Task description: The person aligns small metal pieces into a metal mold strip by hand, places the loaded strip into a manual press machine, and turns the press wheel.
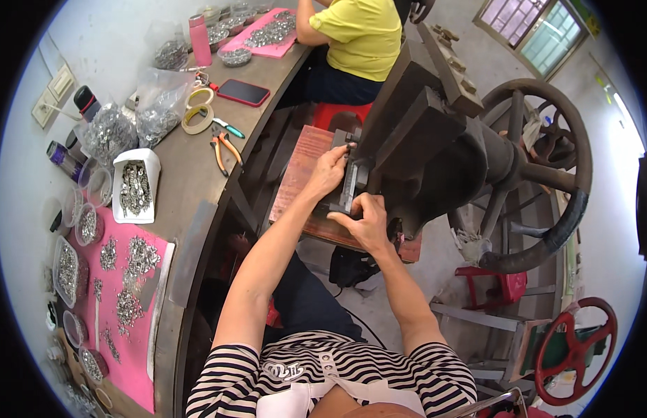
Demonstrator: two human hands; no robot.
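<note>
A dark metal die block point(348, 187) with a shiny strip along its middle lies on the reddish wooden board point(295, 177) under a heavy hand press point(435, 139). My left hand point(328, 171) grips the block's far left side, its fingertips bent over the upper end close to the press. At the near end, my right hand point(365, 221) holds the block between the outstretched thumb and curled fingers. The press frame rises just right of both hands and partly hides the block's right side. Whether a small piece sits under my fingertips cannot be made out.
A large dark handwheel point(581, 188) stands to the right, a red wheel point(574, 348) lower down. The left bench point(198, 160) carries pliers point(224, 153), tape rolls, a phone point(244, 93), a white tray point(155, 171) and metal bits on a pink sheet point(142, 369). Another person point(362, 42) sits beyond.
</note>
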